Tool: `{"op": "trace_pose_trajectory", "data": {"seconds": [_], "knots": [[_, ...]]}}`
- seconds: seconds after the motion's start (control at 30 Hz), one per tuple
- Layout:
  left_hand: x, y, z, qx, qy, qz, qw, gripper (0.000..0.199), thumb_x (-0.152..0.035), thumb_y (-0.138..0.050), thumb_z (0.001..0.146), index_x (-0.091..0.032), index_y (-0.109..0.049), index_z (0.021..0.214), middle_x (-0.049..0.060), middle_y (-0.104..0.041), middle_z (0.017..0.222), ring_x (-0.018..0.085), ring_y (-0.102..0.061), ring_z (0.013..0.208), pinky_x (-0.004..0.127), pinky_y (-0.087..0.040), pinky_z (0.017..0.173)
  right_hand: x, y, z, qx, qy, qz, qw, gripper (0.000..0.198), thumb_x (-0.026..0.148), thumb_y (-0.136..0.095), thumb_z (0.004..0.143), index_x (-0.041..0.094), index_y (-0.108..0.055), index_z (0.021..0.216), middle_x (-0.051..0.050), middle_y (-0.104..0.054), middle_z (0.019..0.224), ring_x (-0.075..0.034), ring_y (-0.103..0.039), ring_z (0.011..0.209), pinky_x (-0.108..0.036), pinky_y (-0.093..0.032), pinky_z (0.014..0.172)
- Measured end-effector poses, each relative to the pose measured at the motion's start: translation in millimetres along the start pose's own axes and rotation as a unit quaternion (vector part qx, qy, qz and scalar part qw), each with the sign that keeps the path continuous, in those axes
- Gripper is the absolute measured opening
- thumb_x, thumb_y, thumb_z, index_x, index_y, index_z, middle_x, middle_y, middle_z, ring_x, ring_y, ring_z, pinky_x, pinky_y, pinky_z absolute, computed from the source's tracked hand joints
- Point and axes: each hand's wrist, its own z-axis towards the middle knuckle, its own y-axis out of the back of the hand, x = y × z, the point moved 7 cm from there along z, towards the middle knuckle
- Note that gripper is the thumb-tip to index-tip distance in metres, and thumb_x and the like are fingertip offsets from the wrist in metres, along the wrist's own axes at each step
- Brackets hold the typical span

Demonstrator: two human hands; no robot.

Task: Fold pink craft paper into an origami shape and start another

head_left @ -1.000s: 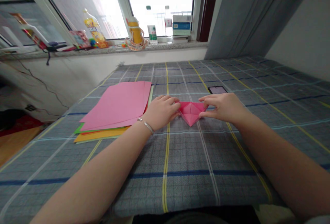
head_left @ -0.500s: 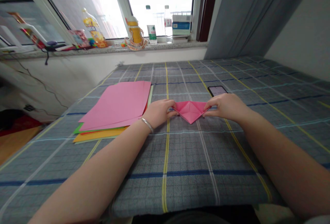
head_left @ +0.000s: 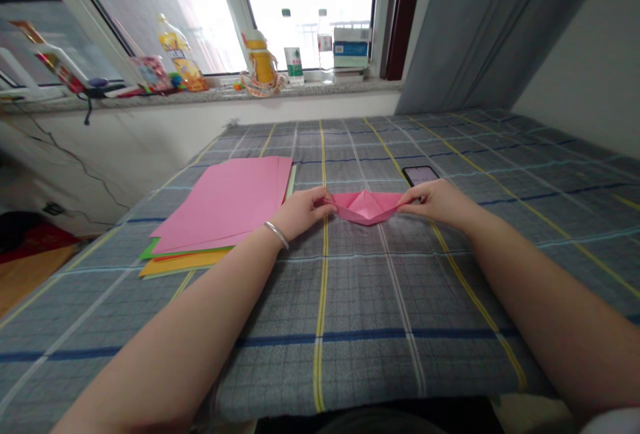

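No lettering is legible, even on the yellow drink bottle (head_left: 181, 55).

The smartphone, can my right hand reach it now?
Probably yes: the smartphone lies just beyond the right hand with nothing visible between, though that hand grips the folded pink paper.

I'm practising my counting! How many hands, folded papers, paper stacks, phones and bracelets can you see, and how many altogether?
Left hand and right hand: 2
Boat-shaped pink paper: 1
Paper stack: 1
Smartphone: 1
Silver bracelet: 1
Total: 6
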Motion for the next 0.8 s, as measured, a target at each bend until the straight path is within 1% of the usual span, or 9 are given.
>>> {"op": "trace_pose_trajectory", "data": {"seconds": [0.1, 0.17, 0.2, 0.27, 0.37, 0.43, 0.53, 0.67, 0.8], "knots": [[-10.2, -3.5, -2.7, 0.002, -0.003, 0.099, 0.995, 0.014, -0.031, -0.050, 0.091, -0.021, -0.059, 0.095, 0.001, -0.068, 0.077, 0.017, -0.064, 0.068, 0.026, -0.044, 0.060, 16.4, 0.0, 1.0, -0.023, 0.034, -0.062, 0.997, 0.020, 0.042, -0.062, 0.084, 0.027, -0.074, 0.079, -0.002, -0.075, 0.092, -0.021, -0.068, 0.084, -0.035, -0.051, 0.071], [-20.6, -8.8, -4.8, 0.002, -0.013, 0.163, 0.986, 0.017, -0.028, -0.048, 0.093, -0.021, -0.056, 0.105, 0.003, -0.069, 0.080, 0.020, -0.066, 0.068, 0.026, -0.044, 0.058, 31.5, 3.5, 1.5, -0.070, 0.064, -0.121, 0.988, 0.021, 0.042, -0.060, 0.086, 0.026, -0.074, 0.081, -0.003, -0.074, 0.100, -0.024, -0.066, 0.093, -0.040, -0.050, 0.080], [-26.6, -11.8, -5.7, -0.001, -0.025, 0.186, 0.982, 0.019, -0.026, -0.046, 0.093, -0.021, -0.055, 0.109, 0.004, -0.071, 0.085, 0.020, -0.067, 0.070, 0.027, -0.044, 0.058, 40.9, 3.9, 1.3, -0.090, 0.090, -0.141, 0.982, 0.018, 0.041, -0.062, 0.084, 0.026, -0.073, 0.085, -0.004, -0.073, 0.102, -0.025, -0.064, 0.098, -0.043, -0.049, 0.086], [-36.1, -18.0, -6.9, -0.007, -0.038, 0.211, 0.977, 0.024, -0.023, -0.044, 0.094, -0.022, -0.051, 0.117, 0.006, -0.071, 0.097, 0.020, -0.069, 0.075, 0.027, -0.046, 0.060, 57.4, 3.9, 0.3, -0.133, 0.129, -0.184, 0.965, 0.020, 0.036, -0.068, 0.080, 0.026, -0.072, 0.097, -0.005, -0.071, 0.110, -0.029, -0.056, 0.113, -0.050, -0.042, 0.095], [-47.3, -23.5, -7.8, -0.029, -0.061, 0.217, 0.974, 0.028, -0.025, -0.045, 0.095, -0.021, -0.049, 0.123, 0.007, -0.069, 0.108, 0.020, -0.070, 0.083, 0.026, -0.049, 0.064, 75.6, -2.2, -0.3, -0.162, 0.161, -0.229, 0.946, 0.029, 0.022, -0.062, 0.084, 0.028, -0.066, 0.112, -0.003, -0.069, 0.114, -0.029, -0.052, 0.117, -0.055, -0.030, 0.106], [-52.1, -24.5, -8.3, -0.045, -0.073, 0.220, 0.972, 0.031, -0.026, -0.046, 0.094, -0.021, -0.047, 0.125, 0.007, -0.067, 0.114, 0.020, -0.070, 0.086, 0.027, -0.051, 0.066, 83.5, -9.7, 0.7, -0.144, 0.175, -0.247, 0.942, 0.030, 0.020, -0.055, 0.089, 0.026, -0.063, 0.117, -0.005, -0.069, 0.111, -0.026, -0.055, 0.110, -0.051, -0.035, 0.102], [-54.9, -25.4, -8.6, -0.048, -0.082, 0.221, 0.971, 0.033, -0.025, -0.047, 0.094, -0.021, -0.045, 0.127, 0.007, -0.065, 0.119, 0.020, -0.069, 0.088, 0.027, -0.052, 0.069, 87.7, -20.2, 3.9, -0.090, 0.169, -0.276, 0.942, 0.025, 0.021, -0.052, 0.091, 0.018, -0.063, 0.113, -0.010, -0.069, 0.106, -0.026, -0.058, 0.096, -0.042, -0.044, 0.086], [-54.9, -25.8, -8.5, -0.042, -0.083, 0.210, 0.973, 0.032, -0.024, -0.046, 0.095, -0.020, -0.045, 0.126, 0.007, -0.065, 0.120, 0.019, -0.068, 0.093, 0.027, -0.052, 0.072, 84.0, -23.1, 8.8, -0.052, 0.123, -0.285, 0.949, 0.020, 0.022, -0.050, 0.092, 0.014, -0.062, 0.107, -0.011, -0.067, 0.103, -0.025, -0.058, 0.094, -0.035, -0.044, 0.080], [-52.6, -25.5, -6.6, -0.049, -0.067, 0.221, 0.972, 0.028, -0.027, -0.045, 0.096, -0.022, -0.047, 0.123, 0.006, -0.068, 0.114, 0.019, -0.069, 0.089, 0.027, -0.050, 0.068, 77.8, -25.9, 14.6, -0.004, 0.067, -0.259, 0.964, 0.017, 0.022, -0.051, 0.091, 0.015, -0.060, 0.104, -0.010, -0.067, 0.101, -0.022, -0.060, 0.094, -0.031, -0.043, 0.076]]}}
